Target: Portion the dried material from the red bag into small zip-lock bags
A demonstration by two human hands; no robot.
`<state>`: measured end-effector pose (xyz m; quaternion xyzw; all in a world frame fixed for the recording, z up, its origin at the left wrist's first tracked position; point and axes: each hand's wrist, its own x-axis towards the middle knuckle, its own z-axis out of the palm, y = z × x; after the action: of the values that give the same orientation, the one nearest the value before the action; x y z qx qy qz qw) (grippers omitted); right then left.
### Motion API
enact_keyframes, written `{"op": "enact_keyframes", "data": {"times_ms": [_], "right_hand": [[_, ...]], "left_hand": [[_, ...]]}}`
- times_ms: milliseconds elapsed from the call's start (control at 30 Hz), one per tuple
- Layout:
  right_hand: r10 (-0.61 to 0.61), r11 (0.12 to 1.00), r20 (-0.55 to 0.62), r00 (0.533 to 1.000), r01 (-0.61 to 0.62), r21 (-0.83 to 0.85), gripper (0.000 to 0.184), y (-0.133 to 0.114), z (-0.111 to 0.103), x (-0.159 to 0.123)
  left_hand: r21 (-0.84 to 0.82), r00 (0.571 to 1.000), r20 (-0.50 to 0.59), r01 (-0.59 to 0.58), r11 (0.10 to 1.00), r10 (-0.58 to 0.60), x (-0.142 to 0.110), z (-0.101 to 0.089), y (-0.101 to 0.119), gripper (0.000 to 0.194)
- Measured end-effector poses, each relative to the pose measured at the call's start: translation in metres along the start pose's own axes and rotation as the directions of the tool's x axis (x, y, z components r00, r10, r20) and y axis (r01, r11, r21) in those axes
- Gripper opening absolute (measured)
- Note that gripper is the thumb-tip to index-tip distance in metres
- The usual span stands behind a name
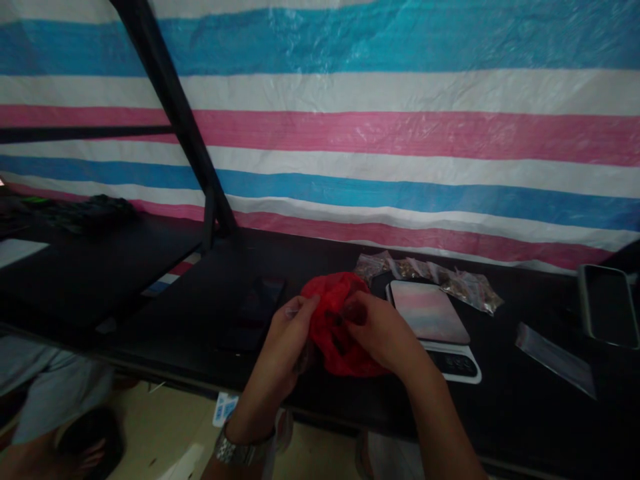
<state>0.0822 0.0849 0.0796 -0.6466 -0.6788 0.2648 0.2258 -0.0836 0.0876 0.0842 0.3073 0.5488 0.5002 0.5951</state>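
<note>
Both my hands are on a red plastic bag [334,313] at the front of a black table [525,413]. My left hand [287,343], with a metal watch on its wrist, pinches the bag's left edge between thumb and fingers. My right hand [377,333] has its fingers closed on the bag's right side near the opening. What lies inside the bag is hidden.
A small digital scale [433,319] with a shiny plate stands just right of the bag. Several small clear packets [450,279] lie behind it. A dark phone [255,313] lies to the left, another phone [607,303] and a clear packet [555,359] to the right. A striped tarp [400,133] hangs behind; a person's clothing [45,393] shows lower left.
</note>
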Motion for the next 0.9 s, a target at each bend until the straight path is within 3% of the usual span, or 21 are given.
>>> {"op": "enact_keyframes", "data": {"times_ms": [267,533,633,800,900], "right_hand": [[-0.045,0.962,0.035,0.998,0.033,0.27,0.015,0.006,0.001,-0.003],[-0.076,0.994,0.012,0.997,0.075,0.08,0.024,-0.002,0.002,-0.005],[-0.061,0.99,0.021,0.998,0.058,0.126,0.022,0.001,0.004,-0.004],[-0.062,0.937,0.034,0.997,0.046,0.346,0.016,0.01,-0.003,-0.003],[-0.039,0.945,-0.013,0.999,0.041,0.325,0.016,0.013,-0.015,-0.006]], "left_hand": [[-0.118,0.995,-0.057,0.079,0.99,-0.086,0.005,0.0,0.003,0.023],[-0.129,0.994,-0.033,0.095,0.987,-0.1,0.003,-0.002,0.004,0.025],[-0.097,0.997,-0.033,0.063,0.993,-0.066,0.003,-0.005,0.004,0.024],[-0.047,0.999,-0.038,0.016,0.999,-0.018,0.005,-0.012,0.007,0.022],[-0.026,0.998,-0.049,0.024,0.999,-0.025,0.004,-0.014,0.009,0.021]]}}
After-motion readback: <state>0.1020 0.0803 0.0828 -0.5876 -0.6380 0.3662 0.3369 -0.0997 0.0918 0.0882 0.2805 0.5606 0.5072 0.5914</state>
